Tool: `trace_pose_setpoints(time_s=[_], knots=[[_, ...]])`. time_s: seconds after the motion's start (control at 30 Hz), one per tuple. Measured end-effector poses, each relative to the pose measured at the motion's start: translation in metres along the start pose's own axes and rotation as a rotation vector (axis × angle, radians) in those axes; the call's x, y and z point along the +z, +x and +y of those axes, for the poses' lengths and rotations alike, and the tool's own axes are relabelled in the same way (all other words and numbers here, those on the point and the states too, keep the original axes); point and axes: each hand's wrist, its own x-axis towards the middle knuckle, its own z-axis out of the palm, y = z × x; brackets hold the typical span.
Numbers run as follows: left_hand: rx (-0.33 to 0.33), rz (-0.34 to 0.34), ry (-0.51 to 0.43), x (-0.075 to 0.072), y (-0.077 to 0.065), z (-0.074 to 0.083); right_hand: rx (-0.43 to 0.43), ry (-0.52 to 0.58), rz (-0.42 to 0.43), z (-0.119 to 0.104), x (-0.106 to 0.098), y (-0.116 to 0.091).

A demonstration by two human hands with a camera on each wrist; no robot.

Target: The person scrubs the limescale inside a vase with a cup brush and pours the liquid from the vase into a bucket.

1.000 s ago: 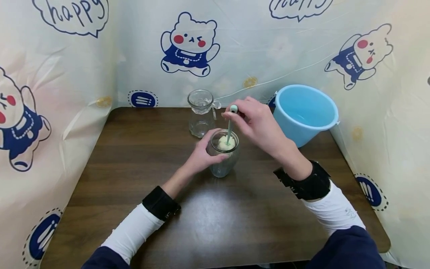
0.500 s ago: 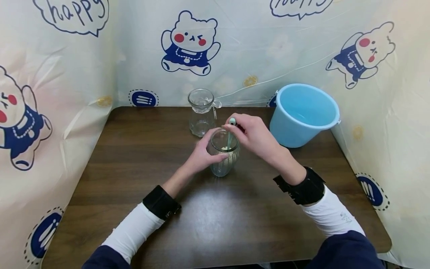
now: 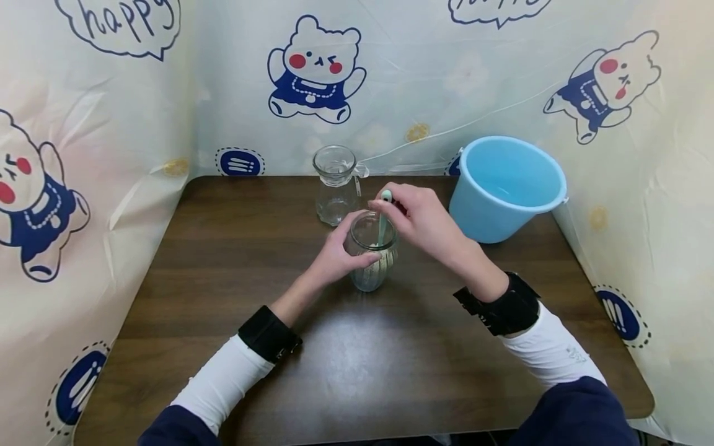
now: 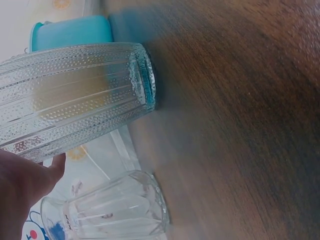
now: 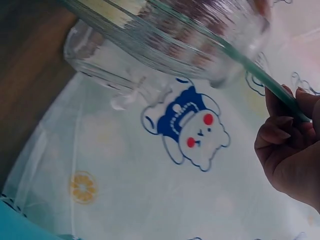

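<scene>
A ribbed clear glass jar (image 3: 369, 282) is upright near the middle of the table, its neck gripped between the thumb and fingers of my left hand (image 3: 337, 254). Over its mouth, my right hand (image 3: 424, 223) pinches the pale green handle (image 3: 382, 228) of a sponge cup brush. The brush's pale sponge head (image 4: 70, 92) is down inside the jar, blurred through the textured glass in the left wrist view. In the right wrist view the thin handle (image 5: 252, 67) runs from my curled fingers to the jar. The jar's mouth is partly covered by my hands in the head view.
Just behind the jar stands a clear glass carafe (image 3: 336, 201) with a white ribbon at its neck. A light blue bucket (image 3: 485, 214) is at the table's back right. Printed cloth (image 3: 418, 74) hangs around the wooden table (image 3: 234, 248).
My right hand has moved down, and the brush's sponge head has gone from the jar's mouth deeper inside it. My left hand keeps its grip on the jar in the same place.
</scene>
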Motion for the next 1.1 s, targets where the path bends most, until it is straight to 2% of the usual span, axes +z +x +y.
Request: trace_pose_setpoints(time_s=[0.23, 0.37, 0.5, 0.73, 0.97, 1.1], knots=[[0.028, 0.006, 0.003, -0.001, 0.002, 0.001, -0.075, 0.000, 0.118, -0.023, -0.028, 0.008], [0.032, 0.004, 0.000, -0.001, 0.003, 0.002, -0.059, 0.006, 0.137, -0.028, -0.032, 0.007], [0.032, 0.007, 0.003, -0.001, 0.003, 0.001, -0.019, 0.027, 0.120, -0.026, -0.029, 0.004], [0.025, 0.003, -0.007, -0.001, 0.002, 0.002, 0.048, 0.061, 0.036, -0.015, -0.013, -0.004], [-0.021, -0.013, -0.010, 0.000, 0.001, 0.002, 0.093, 0.054, -0.020, -0.004, 0.004, -0.015], [-0.041, -0.013, -0.015, 0.000, 0.000, 0.003, 0.089, 0.052, -0.030, -0.004, 0.008, -0.016]])
